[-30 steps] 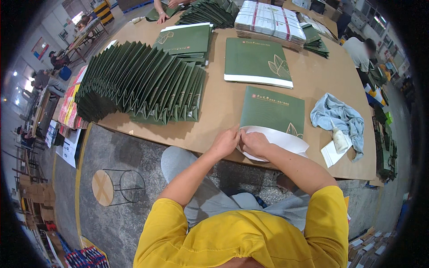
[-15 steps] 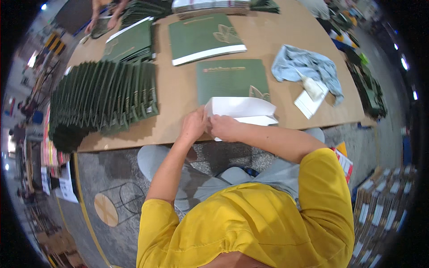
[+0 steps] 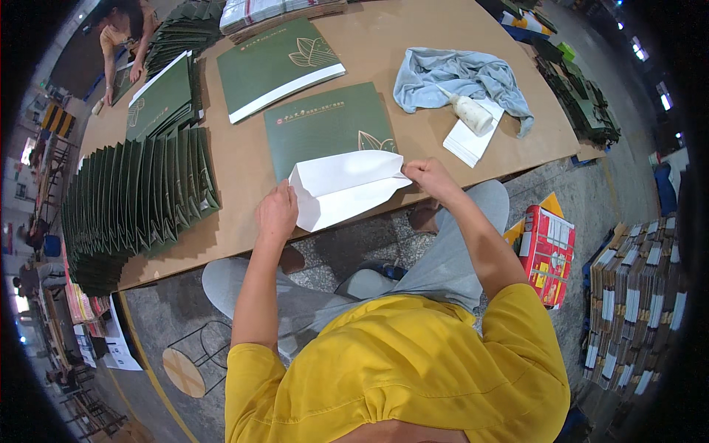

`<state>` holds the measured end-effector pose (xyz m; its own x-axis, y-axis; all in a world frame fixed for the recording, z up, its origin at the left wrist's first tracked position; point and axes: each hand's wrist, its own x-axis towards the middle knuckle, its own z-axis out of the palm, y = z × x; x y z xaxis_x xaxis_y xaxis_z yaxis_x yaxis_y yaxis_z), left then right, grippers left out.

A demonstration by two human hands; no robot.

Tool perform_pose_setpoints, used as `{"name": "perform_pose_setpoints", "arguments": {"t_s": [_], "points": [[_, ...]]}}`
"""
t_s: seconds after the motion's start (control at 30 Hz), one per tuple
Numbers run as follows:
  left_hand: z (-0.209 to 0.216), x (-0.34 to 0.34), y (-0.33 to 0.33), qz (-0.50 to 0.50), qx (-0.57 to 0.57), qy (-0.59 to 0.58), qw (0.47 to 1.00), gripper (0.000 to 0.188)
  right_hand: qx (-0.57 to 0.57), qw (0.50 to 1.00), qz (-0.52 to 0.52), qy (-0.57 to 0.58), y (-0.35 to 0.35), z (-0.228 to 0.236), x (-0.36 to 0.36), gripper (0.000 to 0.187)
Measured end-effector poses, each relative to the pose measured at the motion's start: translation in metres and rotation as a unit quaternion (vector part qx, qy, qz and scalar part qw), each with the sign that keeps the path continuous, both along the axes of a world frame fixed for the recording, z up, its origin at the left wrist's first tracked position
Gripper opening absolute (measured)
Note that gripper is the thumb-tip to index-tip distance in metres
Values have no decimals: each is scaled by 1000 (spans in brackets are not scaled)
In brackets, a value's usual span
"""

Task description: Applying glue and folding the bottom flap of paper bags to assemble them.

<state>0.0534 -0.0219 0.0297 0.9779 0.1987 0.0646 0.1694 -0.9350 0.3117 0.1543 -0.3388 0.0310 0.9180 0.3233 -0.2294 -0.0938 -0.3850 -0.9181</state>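
Observation:
A green paper bag (image 3: 325, 118) with gold leaf print lies flat at the table's near edge, its white bottom flaps (image 3: 343, 173) opened out toward me. My left hand (image 3: 278, 212) is closed on the left end of the flaps. At their right end, my right hand (image 3: 432, 179) pinches the folded corner. Both hands' fingertips are partly hidden by the paper. Farther back lies a flat pile of similar green bags (image 3: 277, 63) with a white strip along the near edge.
A fanned row of folded green bags (image 3: 140, 192) fills the table's left side. At right lie a blue cloth (image 3: 473, 70), a white squeeze bottle (image 3: 473, 114) and white paper strips (image 3: 469, 148). A co-worker (image 3: 122, 37) handles something at the far left. Bundled cardboard (image 3: 635, 303) stands at right.
My right hand has moved from the left end of the flaps to the right end. The flaps are spread wider. The view has shifted, and the co-worker shows more fully.

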Motion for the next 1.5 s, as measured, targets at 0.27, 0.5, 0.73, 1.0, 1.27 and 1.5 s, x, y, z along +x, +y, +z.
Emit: {"name": "perform_pose_setpoints", "arguments": {"t_s": [0.27,0.5,0.73,1.0,1.27,1.5], "points": [[27,16,-104,-273,-158,-101,944,14,-37,999,-8,27,7,-11,0,20],[-19,77,-137,-347,-47,-49,935,16,13,998,-17,58,5,-8,0,66],[-14,85,-153,-358,17,16,934,18,-257,954,49,-149,13,24,-4,38],[-49,84,-125,-300,-270,-156,901,12,-153,977,3,-146,51,16,5,27],[-51,94,-114,19,-758,-96,645,10,-340,863,-18,-372,81,-48,-20,24],[8,5,-60,-59,-192,-364,910,39,-420,829,39,-367,83,-53,-16,34]]}}
